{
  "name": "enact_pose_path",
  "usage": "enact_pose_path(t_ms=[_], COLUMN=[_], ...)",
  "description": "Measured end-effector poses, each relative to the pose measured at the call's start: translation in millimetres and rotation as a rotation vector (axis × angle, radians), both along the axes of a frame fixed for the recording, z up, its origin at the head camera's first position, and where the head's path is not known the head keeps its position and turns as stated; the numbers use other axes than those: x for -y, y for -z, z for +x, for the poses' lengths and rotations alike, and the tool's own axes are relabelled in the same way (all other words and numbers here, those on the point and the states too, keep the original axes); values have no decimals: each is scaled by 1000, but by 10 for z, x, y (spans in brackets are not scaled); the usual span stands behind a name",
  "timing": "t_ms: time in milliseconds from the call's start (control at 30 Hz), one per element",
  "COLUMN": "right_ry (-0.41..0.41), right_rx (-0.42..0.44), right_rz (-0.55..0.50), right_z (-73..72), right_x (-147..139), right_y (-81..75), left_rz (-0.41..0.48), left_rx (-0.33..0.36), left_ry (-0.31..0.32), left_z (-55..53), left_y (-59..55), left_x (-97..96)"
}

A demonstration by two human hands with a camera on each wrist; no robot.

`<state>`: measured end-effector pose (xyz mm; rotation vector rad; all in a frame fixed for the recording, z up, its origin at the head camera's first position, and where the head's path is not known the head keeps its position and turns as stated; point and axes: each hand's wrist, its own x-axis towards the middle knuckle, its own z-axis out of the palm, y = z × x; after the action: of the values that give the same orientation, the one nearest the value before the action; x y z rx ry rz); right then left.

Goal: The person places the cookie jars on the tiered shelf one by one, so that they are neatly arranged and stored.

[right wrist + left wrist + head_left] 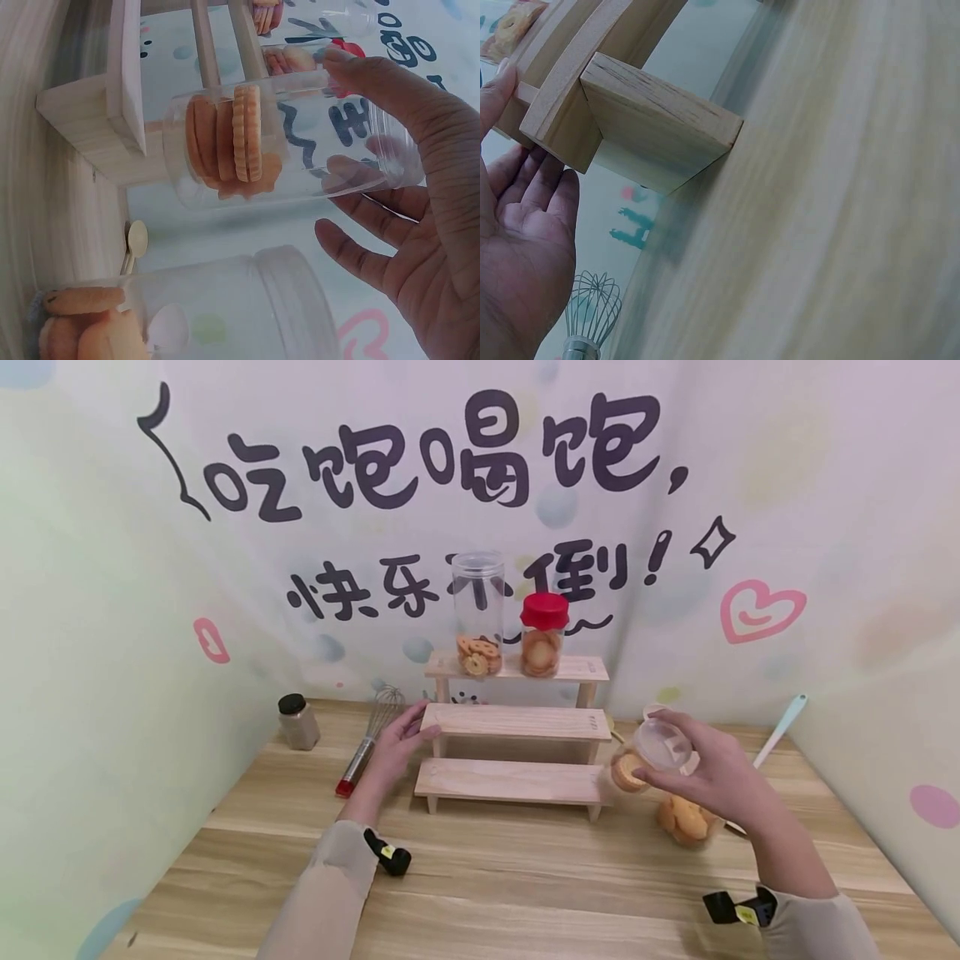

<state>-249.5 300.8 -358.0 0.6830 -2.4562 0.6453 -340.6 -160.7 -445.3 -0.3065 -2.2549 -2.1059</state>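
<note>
- Right hand: holds a clear jar between thumb and fingers, near its mouth; cookies lie in its lower end.
- Position of that jar: raised off the table, just beside the right end of the wooden rack.
- Left hand: grips the left end of the rack's middle step, thumb on one side, fingers on the other.
- Top step: one tall jar with some cookies at the bottom, and near it a jar with a red lid.
- Right of the rack: another jar of cookies stands on the table, below the right hand.
- Left of the rack: a whisk; beyond it, a black-capped bottle.
</note>
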Motion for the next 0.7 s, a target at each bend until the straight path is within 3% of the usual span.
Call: enact_pose_path(t_ms=[367,700], right_ry=[-31,-94], right_rx=[-85,-199], right_rz=[-26,-77], right_z=[82,-17], right_x=[173,496], right_y=[-102,-279], left_rz=[0,5], left_rx=[-32,-27], left_ry=[-21,-28], left_z=[13,11], left_y=[71,58], left_x=[-19,-13])
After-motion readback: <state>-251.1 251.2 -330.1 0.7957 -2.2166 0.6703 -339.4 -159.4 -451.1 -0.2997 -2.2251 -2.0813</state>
